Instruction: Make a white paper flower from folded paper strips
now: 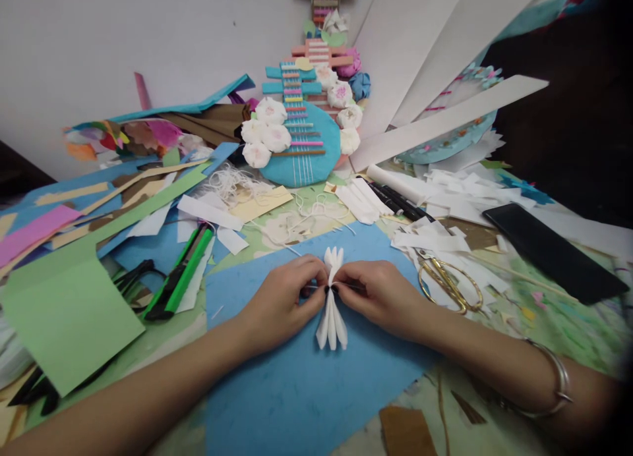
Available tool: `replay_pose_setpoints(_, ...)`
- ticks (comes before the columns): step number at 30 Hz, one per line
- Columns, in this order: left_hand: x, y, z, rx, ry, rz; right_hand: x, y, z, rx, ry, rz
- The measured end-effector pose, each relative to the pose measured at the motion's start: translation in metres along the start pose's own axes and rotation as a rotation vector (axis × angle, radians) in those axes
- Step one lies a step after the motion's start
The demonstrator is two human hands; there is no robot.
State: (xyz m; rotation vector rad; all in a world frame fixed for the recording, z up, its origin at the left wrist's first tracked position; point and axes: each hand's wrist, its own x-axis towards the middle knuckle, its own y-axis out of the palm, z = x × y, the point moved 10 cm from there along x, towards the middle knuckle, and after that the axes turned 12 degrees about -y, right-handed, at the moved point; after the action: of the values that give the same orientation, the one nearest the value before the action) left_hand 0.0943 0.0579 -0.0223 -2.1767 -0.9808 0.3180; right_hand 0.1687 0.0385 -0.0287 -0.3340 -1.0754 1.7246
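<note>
Paper: a white pleated bundle [333, 327] is held between both hands, over the blue sheet [297, 403]; its waist is partly covered by fingertips, and whether its lower end is rested on the sheet cannot be told.
Left hand [284, 301]: white thread [349, 285] is pinched between thumb and forefinger beside the waist; the other fingertips are hidden.
Right hand [383, 294]: the thread is pinched likewise; whether paper is caught too is hard to see.
Scissors: gold handles [446, 281] are seen near the right hand, most of the blades not made out.
Cutter: a green-and-black knife [185, 271] is laid to the left.
Lute: a blue model [324, 146] is partly covered by white flowers [271, 123].
</note>
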Motion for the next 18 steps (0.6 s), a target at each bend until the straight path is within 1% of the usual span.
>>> replay_pose_setpoints(4, 0.003, -0.001, 0.003, -0.006, -0.029, -0.022, 0.001, 0.004, -0.004, -0.028, 0.032, 0.015)
replay_pose_setpoints(11, 0.006, -0.002, 0.007, 0.008, -0.077, -0.05, 0.001, 0.005, -0.007, -0.043, 0.083, 0.005)
replay_pose_setpoints(15, 0.005, -0.005, 0.007, -0.001, -0.098, -0.062, 0.002, 0.0, -0.003, -0.021, 0.025, -0.004)
replay_pose_setpoints(18, 0.004, -0.007, 0.008, -0.005, -0.086, -0.045, 0.001, -0.006, -0.004, 0.062, -0.006, -0.019)
